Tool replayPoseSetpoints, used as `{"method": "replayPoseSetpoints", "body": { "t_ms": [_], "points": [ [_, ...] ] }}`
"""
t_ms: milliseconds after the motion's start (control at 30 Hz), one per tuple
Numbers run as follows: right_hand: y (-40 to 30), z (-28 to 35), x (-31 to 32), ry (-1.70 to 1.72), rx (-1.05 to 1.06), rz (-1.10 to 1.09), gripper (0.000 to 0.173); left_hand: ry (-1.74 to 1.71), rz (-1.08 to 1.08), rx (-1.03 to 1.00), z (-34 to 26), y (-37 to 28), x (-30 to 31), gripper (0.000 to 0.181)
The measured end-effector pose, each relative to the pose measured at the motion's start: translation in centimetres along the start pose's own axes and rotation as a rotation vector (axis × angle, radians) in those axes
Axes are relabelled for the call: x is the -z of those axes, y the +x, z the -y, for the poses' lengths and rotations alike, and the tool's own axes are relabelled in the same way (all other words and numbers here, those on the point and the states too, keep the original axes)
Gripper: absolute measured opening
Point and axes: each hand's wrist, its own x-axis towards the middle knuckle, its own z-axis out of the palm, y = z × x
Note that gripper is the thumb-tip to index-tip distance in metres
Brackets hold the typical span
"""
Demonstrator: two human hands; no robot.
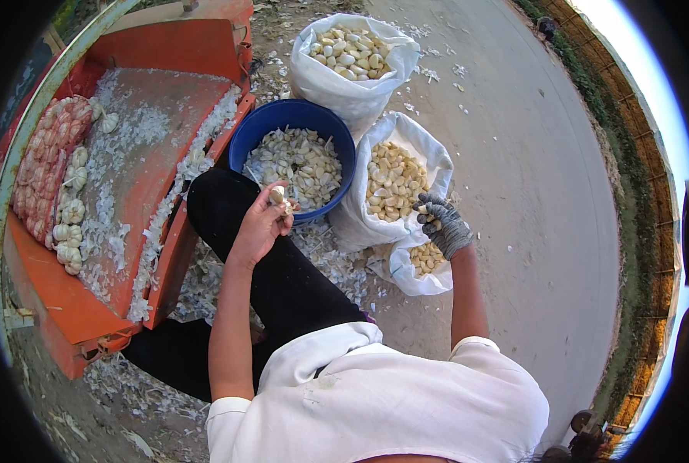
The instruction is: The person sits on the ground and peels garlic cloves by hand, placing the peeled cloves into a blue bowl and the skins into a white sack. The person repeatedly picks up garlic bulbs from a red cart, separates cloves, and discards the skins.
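Observation:
My bare left hand [258, 227] holds part of a garlic bulb [277, 195] in its fingertips, above the near rim of a blue plastic tub [291, 110]. Loose garlic cloves [301, 162] and bits of skin fill the tub's bottom. On my right hand [447, 229] is a grey knitted glove, its fingers curled around a few garlic cloves [432, 222]. That hand is over the right edge of a white woven sack [350, 226] of cloves. Just below it stands a smaller white sack [403, 272], also with cloves inside.
Another white sack [344, 101] of larger cloves stands behind the tub. At left, an orange metal truck bed [165, 133] carries a red mesh bag [46, 156] of garlic, several loose bulbs [73, 211] and papery skins. Skins litter the ground beside a paved road [529, 191].

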Motion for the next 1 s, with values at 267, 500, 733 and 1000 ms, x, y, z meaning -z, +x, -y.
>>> {"method": "replayPoseSetpoints", "body": {
  "t_ms": [267, 500, 733, 1000],
  "points": [
    [-2.2, -0.3, 5.4, -0.225, -0.07, -0.05, 0.025, 0.025, 0.024, 0.003, -0.1, -0.4, 0.0, 0.046],
    [0.3, -2.8, 13.6, -1.007, -0.099, -0.379, 0.029, 0.233, 0.017, -0.001, 0.4, 0.0, -0.5, 0.044],
    [7.0, -1.1, 0.7, -0.849, 0.736, -0.423, 0.025, 0.327, -0.052, -0.098, 1.1, 0.0, -0.4, 0.037],
    [2.9, -5.1, -18.8, -0.848, 0.788, 0.239, 0.03, 0.483, -0.185, -0.232, 2.5, 0.4, -0.3, 0.023]
  ]
}}
